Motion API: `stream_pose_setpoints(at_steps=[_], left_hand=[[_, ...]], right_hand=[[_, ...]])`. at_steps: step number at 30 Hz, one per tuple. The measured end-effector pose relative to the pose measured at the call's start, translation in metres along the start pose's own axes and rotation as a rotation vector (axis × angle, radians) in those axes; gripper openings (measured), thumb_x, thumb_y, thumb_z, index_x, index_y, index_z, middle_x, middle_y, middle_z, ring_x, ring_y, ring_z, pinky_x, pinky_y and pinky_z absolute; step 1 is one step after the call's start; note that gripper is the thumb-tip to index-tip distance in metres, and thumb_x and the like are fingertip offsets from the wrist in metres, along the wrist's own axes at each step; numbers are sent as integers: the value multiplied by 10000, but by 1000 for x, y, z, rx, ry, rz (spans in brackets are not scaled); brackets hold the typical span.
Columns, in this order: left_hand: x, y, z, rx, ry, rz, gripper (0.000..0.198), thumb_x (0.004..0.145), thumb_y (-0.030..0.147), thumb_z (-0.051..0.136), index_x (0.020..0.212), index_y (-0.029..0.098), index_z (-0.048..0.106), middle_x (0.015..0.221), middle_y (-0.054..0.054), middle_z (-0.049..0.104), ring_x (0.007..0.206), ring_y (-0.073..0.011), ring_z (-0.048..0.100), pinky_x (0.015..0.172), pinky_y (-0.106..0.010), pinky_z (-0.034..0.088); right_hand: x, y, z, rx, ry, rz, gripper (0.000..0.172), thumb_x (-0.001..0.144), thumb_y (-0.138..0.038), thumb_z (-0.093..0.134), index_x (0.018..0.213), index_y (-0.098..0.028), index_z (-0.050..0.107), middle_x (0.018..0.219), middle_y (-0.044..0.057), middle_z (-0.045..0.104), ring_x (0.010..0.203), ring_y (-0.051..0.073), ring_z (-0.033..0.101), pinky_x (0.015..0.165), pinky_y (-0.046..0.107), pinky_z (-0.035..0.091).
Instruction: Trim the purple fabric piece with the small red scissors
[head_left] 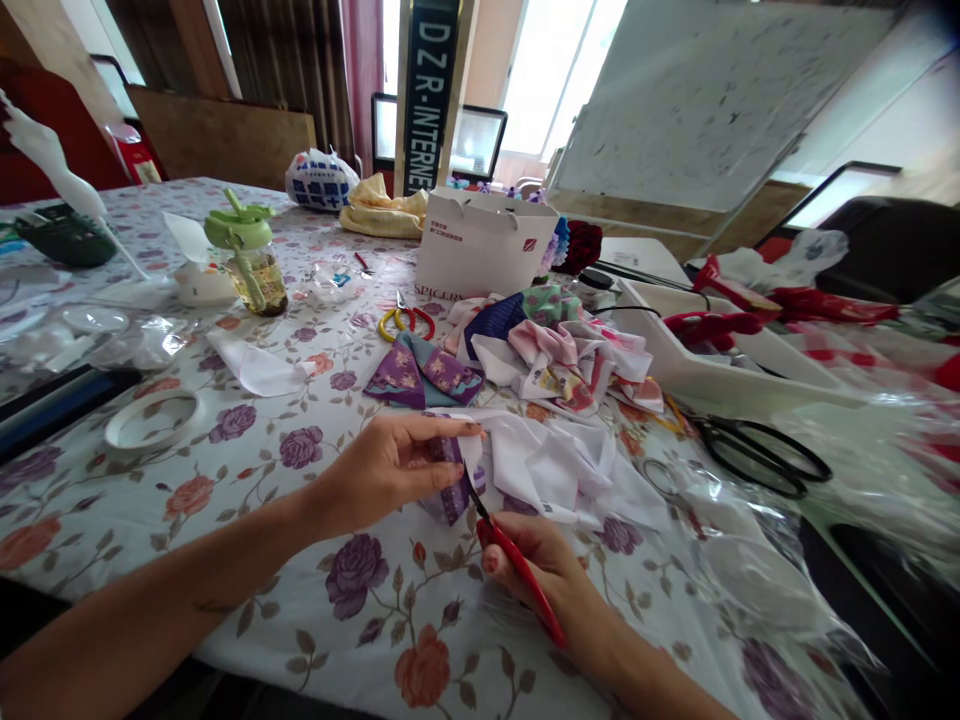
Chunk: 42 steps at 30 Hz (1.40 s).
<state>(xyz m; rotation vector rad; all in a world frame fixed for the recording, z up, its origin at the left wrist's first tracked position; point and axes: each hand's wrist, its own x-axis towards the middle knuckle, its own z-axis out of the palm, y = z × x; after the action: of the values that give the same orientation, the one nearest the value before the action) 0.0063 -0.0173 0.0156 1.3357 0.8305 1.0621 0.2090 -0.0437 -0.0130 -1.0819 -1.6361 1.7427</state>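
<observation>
My left hand [409,460] pinches a piece of purple patterned fabric [453,492] whose white part spreads to the right. In my right hand [536,560] are red-handled scissors [525,575], their dark blades meeting the fabric's edge close to my left fingertips. How far the blades are apart is hard to make out. White cloth [555,465] lies crumpled just right of the blades. Beyond my hands rests a folded purple and teal cloth [424,375], beside a heap of pink and white cloth pieces [577,355].
Pliers with yellow and red handles [405,322] lie behind the folded cloth. A white paper bag [480,245] stands at the back. To the right are black scissors [757,455] and a white tray [675,350]. On the left sit a tape roll [120,430] and a green-lidded bottle [259,275].
</observation>
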Motion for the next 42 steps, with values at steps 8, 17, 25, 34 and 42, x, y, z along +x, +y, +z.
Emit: stream_pose_setpoints(at_steps=[8,17,25,34,42], left_hand=[[0,-3,-3,4,-14,-13,411,744,136,733,1148,200,694,1220,-49,691,1118,-216,639,861,-226,538],[-1,-1,2,0,-42,-52,414,738,110,711,1148,159,685,1201,-70,697,1050,-222,667,828,-258,555],[-1,-2,3,30,-47,-35,414,744,141,721,1155,182,690,1204,-83,695,1102,-252,645,892,-306,546],[-3,-4,3,27,-56,-27,432,750,177,735,1178,182,680,1235,-99,676,1119,-264,638,917,-322,539],[-3,-5,2,29,-55,-8,437,744,175,744,1176,185,681,1238,-99,674,1134,-273,634,943,-345,541]], right_hand=[[0,-6,0,-15,-9,30,567,744,-664,625,572,-197,353,549,-74,244,524,79,190,476,260,144],[-1,-11,-1,-34,-34,-2,560,766,-677,585,592,-198,355,562,-74,245,519,77,181,477,259,140],[-4,-12,0,-59,-29,3,556,787,-691,545,606,-204,347,563,-69,250,516,80,187,471,261,134],[-1,-9,-1,-16,-54,-6,546,794,-668,564,604,-199,358,557,-70,253,509,75,186,469,258,132],[-3,-10,0,5,-46,-5,557,779,-688,566,601,-196,374,554,-68,279,506,76,212,474,258,144]])
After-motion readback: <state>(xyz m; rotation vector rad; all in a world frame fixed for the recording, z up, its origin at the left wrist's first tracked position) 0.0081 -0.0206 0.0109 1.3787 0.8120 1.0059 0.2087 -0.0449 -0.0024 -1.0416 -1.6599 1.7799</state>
